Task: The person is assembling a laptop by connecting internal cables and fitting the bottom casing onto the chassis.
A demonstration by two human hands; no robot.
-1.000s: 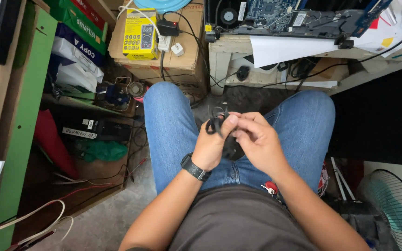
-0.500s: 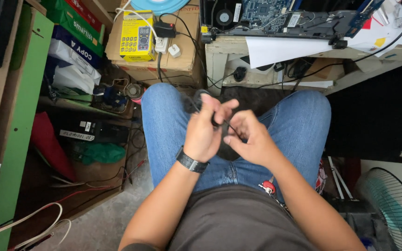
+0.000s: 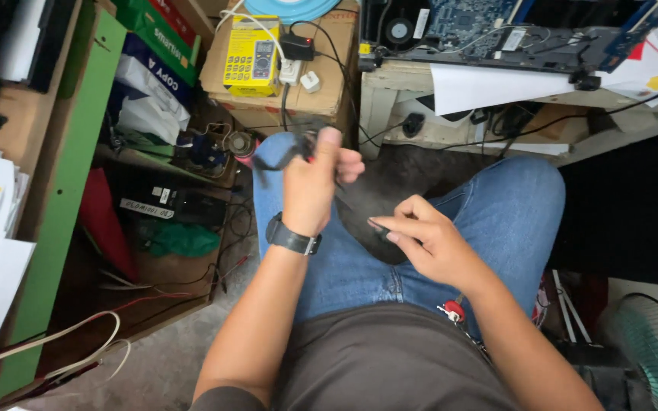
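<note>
The fingers of the left hand (image 3: 312, 183) are curled closed around a thin black cord (image 3: 272, 161), with the thumb pressed up on top; part of the cord loops out to the left of the fist. The fingers of the right hand (image 3: 428, 242) are bent and pinch the edge of a dark, rounded black object (image 3: 371, 228) that rests on the person's lap, between the thighs in blue denim jeans (image 3: 512, 205).

A second ago both hands were bunched together over the lap, working the black object between them. Now the left hand has lifted up and away, towards the knee, drawing the cord out with it, while the right hand has stayed low on the object. The cord appears to be pulled taut between the two hands, though its blurred middle stretch makes this hard to confirm.

A black wristwatch (image 3: 292, 237) sits on the left wrist. Beyond the knees from the black object stands a brown cardboard box (image 3: 329, 80) holding a yellow handheld multimeter (image 3: 251, 57) and a black plug adapter. To the right of the box, a pale wooden bench (image 3: 413, 76) carries a blue circuit board (image 3: 466, 17). Far left of the lap is a green-edged wooden shelf (image 3: 70, 152) with stacked papers. A red key tag (image 3: 453, 311) hangs at the waist.
</note>
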